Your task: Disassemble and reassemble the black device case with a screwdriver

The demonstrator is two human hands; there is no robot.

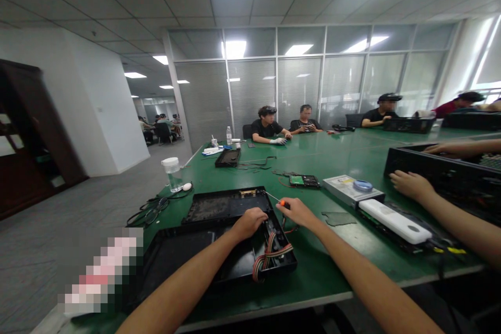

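My right hand (pixel 296 212) grips a screwdriver (pixel 282 202) with an orange and black handle. Its thin shaft points up and left, toward the far black plastic cover (pixel 219 204), which has a small brass-coloured part (pixel 248 193) at its edge. My left hand (pixel 250 222) is closed, fingertips pressed together over the right part of the near black plastic casing (pixel 230 263); what they pinch is hidden. A multicoloured ribbon cable (pixel 267 255) loops over the casing's right front corner. The screwdriver's tip is too small to show whether it touches anything.
On the green table (pixel 313 250) are a green circuit board (pixel 304 181), a metal drive box (pixel 346 189) and a white device (pixel 395 221). A co-worker's hand (pixel 413 187) is by a black case (pixel 450 182) at right. A plastic jar (pixel 173 175) and black cables (pixel 151 210) lie left.
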